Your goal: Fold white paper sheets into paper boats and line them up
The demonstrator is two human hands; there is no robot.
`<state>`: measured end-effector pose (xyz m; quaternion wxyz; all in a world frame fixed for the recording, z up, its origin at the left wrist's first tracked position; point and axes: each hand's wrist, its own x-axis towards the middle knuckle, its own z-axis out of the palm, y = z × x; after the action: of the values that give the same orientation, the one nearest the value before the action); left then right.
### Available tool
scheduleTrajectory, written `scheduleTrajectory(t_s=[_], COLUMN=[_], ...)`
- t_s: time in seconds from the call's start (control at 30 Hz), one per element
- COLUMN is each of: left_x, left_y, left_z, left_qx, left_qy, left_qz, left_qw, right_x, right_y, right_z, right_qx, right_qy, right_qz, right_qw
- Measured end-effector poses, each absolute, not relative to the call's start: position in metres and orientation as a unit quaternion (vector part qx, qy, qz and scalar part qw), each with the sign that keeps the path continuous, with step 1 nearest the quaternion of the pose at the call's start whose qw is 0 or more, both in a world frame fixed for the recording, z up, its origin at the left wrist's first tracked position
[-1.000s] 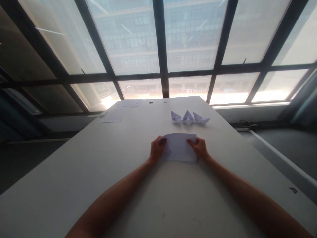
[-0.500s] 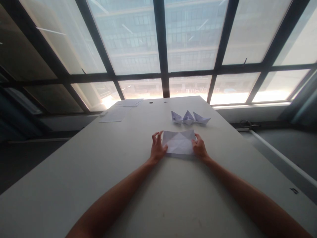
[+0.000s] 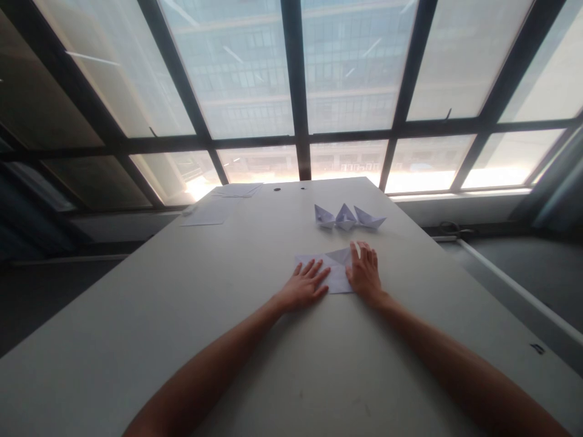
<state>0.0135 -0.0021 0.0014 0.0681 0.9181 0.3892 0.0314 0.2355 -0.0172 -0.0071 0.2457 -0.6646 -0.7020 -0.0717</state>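
Note:
A folded white sheet of paper [image 3: 339, 280] lies on the table in front of me, its upper right part forming a shaded flap. My left hand [image 3: 304, 286] rests flat on the left part of the sheet, fingers spread and pointing right. At the right end, my right hand [image 3: 364, 273] has its fingers bent around the flap and edge; the exact grip is partly hidden. Just beyond the sheet stand three folded paper boats in a row: a left boat [image 3: 324, 217], a middle boat [image 3: 345, 217] and a right boat [image 3: 370, 218].
Several flat white sheets [image 3: 207, 212] lie at the far left of the white table [image 3: 182, 303]. A dark round hole [image 3: 277, 189] shows near the far edge. Large framed windows rise behind the table. A small dark mark [image 3: 537, 349] is near the right edge.
The sheet, held up by both ends before, is now down on the table. My left hand has gone from gripping its left edge to lying flat on it. The boats have not moved.

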Motion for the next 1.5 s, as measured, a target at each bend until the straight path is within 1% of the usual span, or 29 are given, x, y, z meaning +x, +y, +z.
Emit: scheduleTrajectory(t_s=[0.07, 0.17, 0.23, 0.37, 0.43, 0.53, 0.63, 0.7, 0.8, 0.97, 1.1, 1.23, 1.33, 1.43, 1.5], left_x=[0.016, 0.024, 0.029, 0.034, 0.031, 0.027, 0.028, 0.028, 0.021, -0.003, -0.014, -0.020, -0.021, -0.016, -0.009], left_y=[-0.008, -0.017, -0.021, -0.017, -0.011, -0.005, -0.004, -0.004, 0.001, 0.019, 0.029, 0.036, 0.039, 0.035, 0.028], left_z=[0.002, 0.001, 0.001, 0.005, 0.007, 0.004, -0.003, -0.008, -0.008, -0.002, -0.004, -0.007, -0.002, 0.010, 0.018], left_qx=[0.921, 0.918, 0.909, 0.883, 0.891, 0.913, 0.895, 0.896, 0.896, 0.856, 0.828, 0.798, 0.759, 0.755, 0.775], left_qy=[0.382, 0.387, 0.406, 0.449, 0.433, 0.382, 0.428, 0.430, 0.433, 0.511, 0.555, 0.589, 0.611, 0.574, 0.528], left_qz=[0.020, 0.022, 0.048, 0.118, 0.107, 0.046, 0.075, 0.076, 0.073, 0.058, 0.068, 0.126, 0.222, 0.317, 0.346], left_qw=[0.075, 0.083, 0.079, 0.064, 0.084, 0.138, 0.099, 0.077, 0.064, 0.058, 0.046, 0.033, 0.021, -0.014, -0.034], right_x=[0.232, 0.227, 0.225, 0.224, 0.224, 0.223, 0.223, 0.223, 0.224, 0.233, 0.239, 0.241, 0.242, 0.242, 0.241], right_y=[-0.018, -0.019, -0.019, -0.021, -0.022, -0.023, -0.022, -0.022, -0.019, -0.013, -0.007, -0.006, -0.006, -0.007, -0.008], right_z=[-0.008, -0.013, -0.015, -0.013, -0.012, -0.010, -0.011, -0.012, -0.013, -0.016, -0.019, -0.021, -0.020, -0.018, -0.016], right_qx=[-0.623, -0.550, -0.525, -0.501, -0.493, -0.495, -0.492, -0.494, -0.515, -0.580, -0.598, -0.600, -0.605, -0.605, -0.602], right_qy=[-0.746, -0.816, -0.837, -0.853, -0.858, -0.857, -0.859, -0.858, -0.847, -0.805, -0.793, -0.791, -0.787, -0.786, -0.788], right_qz=[-0.064, 0.012, 0.054, 0.066, 0.065, 0.066, 0.067, 0.067, 0.066, 0.062, 0.061, 0.060, 0.061, 0.062, 0.061], right_qw=[0.228, 0.175, 0.144, 0.128, 0.128, 0.126, 0.123, 0.120, 0.114, 0.103, 0.102, 0.104, 0.106, 0.107, 0.108])
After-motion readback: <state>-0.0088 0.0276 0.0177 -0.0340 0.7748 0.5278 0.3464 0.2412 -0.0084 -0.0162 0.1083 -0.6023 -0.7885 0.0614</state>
